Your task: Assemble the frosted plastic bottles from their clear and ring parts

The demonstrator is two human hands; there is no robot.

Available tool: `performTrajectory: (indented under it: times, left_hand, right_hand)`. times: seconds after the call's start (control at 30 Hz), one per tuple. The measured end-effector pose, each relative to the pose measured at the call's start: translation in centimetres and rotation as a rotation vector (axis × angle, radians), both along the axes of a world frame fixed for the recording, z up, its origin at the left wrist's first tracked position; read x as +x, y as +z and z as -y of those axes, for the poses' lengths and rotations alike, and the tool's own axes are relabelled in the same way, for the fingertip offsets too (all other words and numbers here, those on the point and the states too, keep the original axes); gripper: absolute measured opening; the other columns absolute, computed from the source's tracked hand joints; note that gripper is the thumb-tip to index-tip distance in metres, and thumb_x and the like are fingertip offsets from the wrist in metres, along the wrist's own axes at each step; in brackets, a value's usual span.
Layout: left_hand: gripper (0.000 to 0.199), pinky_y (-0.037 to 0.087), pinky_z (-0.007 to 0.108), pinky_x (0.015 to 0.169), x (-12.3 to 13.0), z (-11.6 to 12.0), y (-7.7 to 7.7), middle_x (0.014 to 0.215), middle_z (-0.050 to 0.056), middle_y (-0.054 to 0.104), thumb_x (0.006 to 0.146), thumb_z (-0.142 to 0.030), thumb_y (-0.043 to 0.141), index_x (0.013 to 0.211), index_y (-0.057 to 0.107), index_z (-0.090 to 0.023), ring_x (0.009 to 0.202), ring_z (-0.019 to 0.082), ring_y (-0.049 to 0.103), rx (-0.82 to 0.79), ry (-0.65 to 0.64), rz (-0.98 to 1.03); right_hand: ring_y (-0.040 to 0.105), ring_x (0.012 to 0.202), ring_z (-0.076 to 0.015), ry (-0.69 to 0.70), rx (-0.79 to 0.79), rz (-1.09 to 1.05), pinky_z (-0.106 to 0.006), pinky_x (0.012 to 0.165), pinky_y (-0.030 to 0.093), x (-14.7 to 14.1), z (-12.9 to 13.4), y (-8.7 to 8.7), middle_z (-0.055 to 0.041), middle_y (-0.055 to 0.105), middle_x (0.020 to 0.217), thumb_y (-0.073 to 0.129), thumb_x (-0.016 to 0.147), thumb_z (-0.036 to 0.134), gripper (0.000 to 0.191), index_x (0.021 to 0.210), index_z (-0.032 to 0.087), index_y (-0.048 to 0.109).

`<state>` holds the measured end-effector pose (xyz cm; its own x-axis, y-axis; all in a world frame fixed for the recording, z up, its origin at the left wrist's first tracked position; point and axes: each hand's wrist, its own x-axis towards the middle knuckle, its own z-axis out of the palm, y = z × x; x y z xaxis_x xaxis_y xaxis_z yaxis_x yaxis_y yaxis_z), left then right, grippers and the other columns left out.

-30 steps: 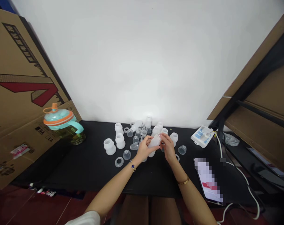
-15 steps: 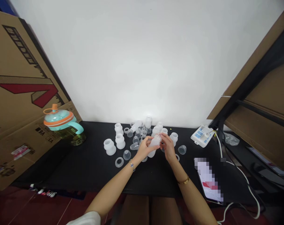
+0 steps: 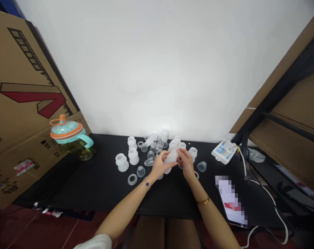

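Observation:
My left hand (image 3: 159, 165) is wrapped round a frosted white plastic bottle (image 3: 170, 159), which it holds tilted above the table. At the bottle's mouth, the fingers of my right hand (image 3: 186, 164) are closed on a small translucent piece; its shape is mostly hidden by the fingers. White waisted bottles stand to the left, among them a front one (image 3: 122, 162) and one behind it (image 3: 133, 156). Between them and my hands lie clear domed caps (image 3: 141, 171) and translucent rings (image 3: 132, 179). Another clear cap (image 3: 201, 166) lies right of my right hand, near a white bottle (image 3: 192, 153).
A large turquoise and orange jug (image 3: 72, 138) stands at the left beside a cardboard box (image 3: 24, 103). On the right are a white power strip (image 3: 224, 151) with cables and a phone (image 3: 230, 202). A white wall (image 3: 157, 69) rises behind the black table (image 3: 100, 186).
My fingers have shifted slightly at the bottle's mouth, and the translucent piece there is less visible. The bottle stays in my left hand. The whole view has moved a little.

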<state>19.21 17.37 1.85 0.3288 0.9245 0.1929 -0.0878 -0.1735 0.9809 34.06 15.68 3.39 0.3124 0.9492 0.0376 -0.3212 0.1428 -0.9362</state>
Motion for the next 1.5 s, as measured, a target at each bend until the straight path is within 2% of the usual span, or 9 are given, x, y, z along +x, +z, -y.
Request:
performTrajectory:
  times: [0.13, 0.33, 0.43, 0.6, 0.73, 0.83, 1.03, 1.2, 1.5]
  left_hand:
    - [0.056, 0.054, 0.035, 0.086, -0.04, 0.20, 0.07, 0.102, 0.008, 0.076, 0.065, -0.036, 0.089, 0.108, 0.056, -0.020, 0.096, 0.025, 0.072, 0.053, 0.030, -0.048]
    - [0.055, 0.054, 0.036, 0.089, -0.20, 0.34, 0.43, 0.102, 0.006, 0.075, 0.066, -0.034, 0.088, 0.110, 0.057, -0.022, 0.099, 0.025, 0.072, 0.156, 0.094, -0.115]
    - [0.055, 0.054, 0.037, 0.090, -0.15, 0.15, 0.37, 0.103, 0.008, 0.075, 0.065, -0.034, 0.088, 0.109, 0.058, -0.021, 0.099, 0.026, 0.072, 0.117, 0.068, -0.075]
    - [0.057, 0.056, 0.035, 0.081, -0.04, -0.11, 0.50, 0.099, 0.009, 0.077, 0.064, -0.041, 0.089, 0.106, 0.056, -0.019, 0.089, 0.025, 0.074, -0.064, -0.053, 0.077]
    - [0.060, 0.055, 0.033, 0.075, -0.03, -0.25, 0.69, 0.091, 0.007, 0.077, 0.061, -0.044, 0.090, 0.104, 0.057, -0.018, 0.081, 0.023, 0.074, -0.145, -0.074, 0.123]
    - [0.061, 0.055, 0.033, 0.074, -0.04, -0.39, 0.58, 0.086, 0.005, 0.077, 0.060, -0.046, 0.090, 0.103, 0.057, -0.018, 0.078, 0.023, 0.073, -0.177, -0.102, 0.131]
    - [0.062, 0.055, 0.033, 0.076, -0.04, -0.42, 0.36, 0.091, 0.007, 0.077, 0.060, -0.044, 0.091, 0.105, 0.058, -0.018, 0.082, 0.024, 0.074, -0.171, -0.095, 0.119]
    - [0.060, 0.056, 0.033, 0.077, -0.07, -0.29, 0.20, 0.100, 0.010, 0.077, 0.064, -0.042, 0.090, 0.109, 0.058, -0.018, 0.089, 0.026, 0.074, -0.113, -0.072, 0.067]
    - [0.059, 0.055, 0.033, 0.079, -0.11, -0.18, 0.25, 0.099, 0.008, 0.077, 0.065, -0.042, 0.089, 0.109, 0.058, -0.018, 0.089, 0.026, 0.074, -0.054, -0.039, 0.019]
  right_hand:
    - [0.043, 0.050, -0.0074, -0.007, 0.010, 0.010, -0.019, 0.038, 0.034, -0.04, -0.17, -0.11, 0.0024, 0.060, 0.076, 0.086, 0.067, 0.049, 0.043, 0.092, 0.020, 0.067]
    - [0.038, 0.046, -0.0077, 0.009, 0.003, 0.071, -0.019, 0.039, 0.033, 0.05, -0.31, -0.61, 0.0067, 0.048, 0.055, 0.082, 0.071, 0.053, 0.043, 0.092, 0.018, 0.070]
    - [0.040, 0.046, -0.0081, -0.001, 0.003, 0.075, -0.020, 0.040, 0.034, 0.04, -0.20, -0.55, 0.0061, 0.050, 0.056, 0.081, 0.071, 0.055, 0.043, 0.092, 0.019, 0.071]
    - [0.049, 0.059, -0.0127, 0.002, 0.010, 0.081, -0.021, 0.042, 0.038, -0.01, 0.03, -0.06, 0.0008, 0.057, 0.068, 0.078, 0.071, 0.058, 0.046, 0.094, 0.019, 0.076]
    - [0.052, 0.063, -0.0143, 0.000, 0.010, 0.061, -0.022, 0.042, 0.038, -0.05, 0.09, 0.11, -0.0019, 0.062, 0.076, 0.076, 0.072, 0.058, 0.045, 0.095, 0.019, 0.078]
    - [0.053, 0.064, -0.0154, 0.000, 0.006, 0.055, -0.022, 0.042, 0.039, -0.06, 0.08, 0.10, -0.0023, 0.062, 0.076, 0.075, 0.072, 0.058, 0.045, 0.096, 0.019, 0.079]
    - [0.054, 0.064, -0.0152, 0.001, 0.012, 0.052, -0.023, 0.042, 0.038, 0.09, 0.00, 0.02, -0.0034, 0.066, 0.079, 0.076, 0.072, 0.055, 0.043, 0.093, 0.018, 0.079]
    - [0.052, 0.061, -0.0142, -0.006, 0.014, 0.037, -0.022, 0.042, 0.038, 0.23, -0.06, -0.13, -0.0018, 0.062, 0.072, 0.078, 0.069, 0.053, 0.041, 0.090, 0.018, 0.079]
    - [0.050, 0.057, -0.0134, -0.020, -0.001, 0.036, -0.022, 0.041, 0.036, 0.26, -0.19, -0.33, -0.0018, 0.061, 0.068, 0.079, 0.068, 0.052, 0.040, 0.086, 0.016, 0.078]
